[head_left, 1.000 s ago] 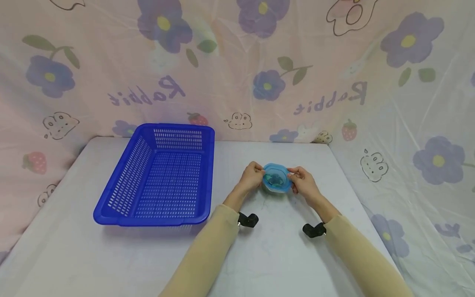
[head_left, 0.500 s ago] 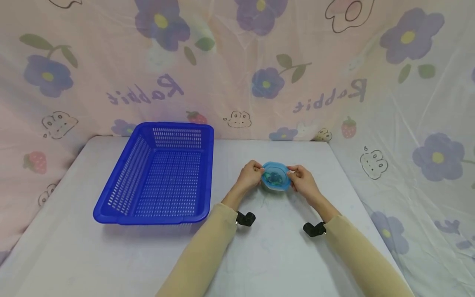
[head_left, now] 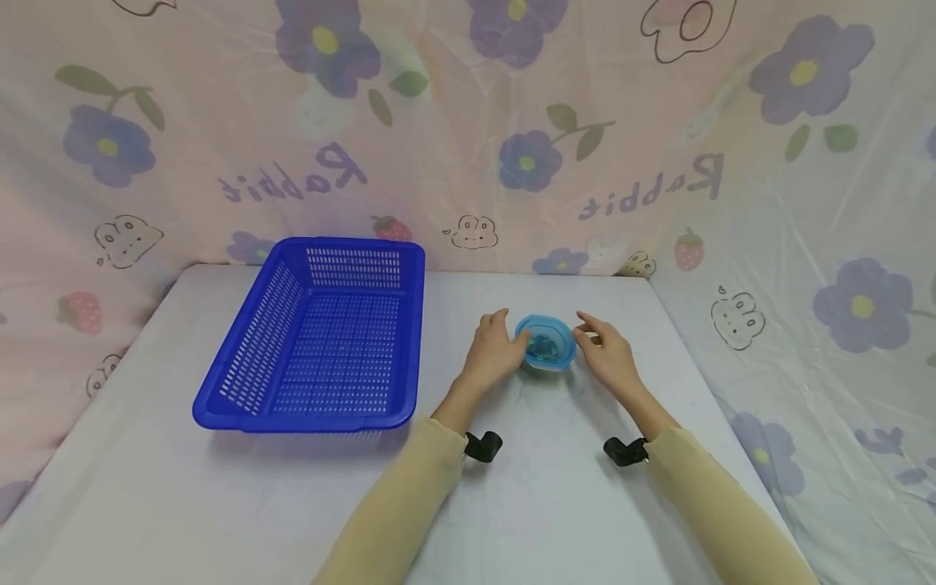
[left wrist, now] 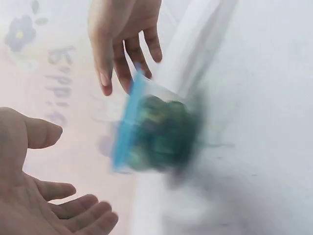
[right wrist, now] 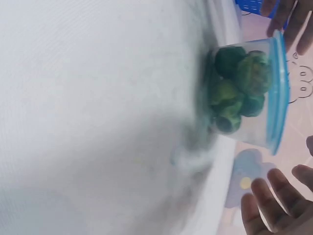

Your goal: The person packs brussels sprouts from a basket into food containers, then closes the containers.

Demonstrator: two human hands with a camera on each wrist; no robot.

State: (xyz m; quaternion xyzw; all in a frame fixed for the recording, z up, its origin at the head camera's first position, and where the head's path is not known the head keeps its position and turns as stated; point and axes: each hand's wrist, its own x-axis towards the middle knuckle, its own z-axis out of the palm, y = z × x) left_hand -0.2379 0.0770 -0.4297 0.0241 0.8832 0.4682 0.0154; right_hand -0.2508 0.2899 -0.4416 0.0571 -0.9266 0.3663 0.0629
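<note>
Your tub (head_left: 544, 344) is sitting on the table (head_left: 556, 504), right of the basket (head_left: 322, 341) and well apart from it, pretty much dead centre between your two hands. It's a small clear plastic one with a light blue lid (right wrist: 279, 93) on top, and through the wall you can see a bunch of dark green round lumps (right wrist: 237, 88) packed inside; the left wrist view shows the same thing but it's smeared, so no finer detail there. Your left hand (head_left: 496, 351) is just beside the tub on its left, fingers straight-ish and loosely spread, palm facing the tub. From the head view the fingertips look right up against the side, but I can't tell if they actually touch. The left wrist view shows that palm open with a gap to the lid. Your right hand (head_left: 607, 349) is on the other side, fingers (left wrist: 117, 63) relaxed and pointing toward the lid, close to its rim but holding nothing. So neither hand has a grip on it. The basket's a blue slotted one, sitting on the left half of the table near the flowery curtain (head_left: 658, 146).
</note>
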